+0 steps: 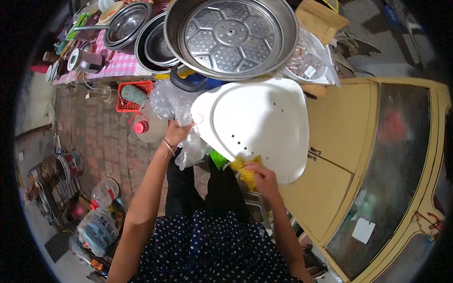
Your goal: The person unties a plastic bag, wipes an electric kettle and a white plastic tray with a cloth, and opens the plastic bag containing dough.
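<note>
A white plastic board (264, 118) with small holes and a raised rim lies below a large steel steamer pan (231, 33). My left hand (179, 133) is closed at the board's left edge, beside a clear plastic bag (177, 101); whether it grips the board, the bag or both is unclear. My right hand (264, 178) is closed on a yellow cloth (245, 173), which touches the board's lower edge. Something bright green (218, 160) shows just below the board, between the two hands.
Steel pots (128, 26) stand on a pink checked cloth (120, 61) at the upper left. A red basket (134, 96) and a red-capped jug (141, 127) are on the left. A yellow cabinet (342, 127) stands on the right. Bags (99, 228) lie lower left.
</note>
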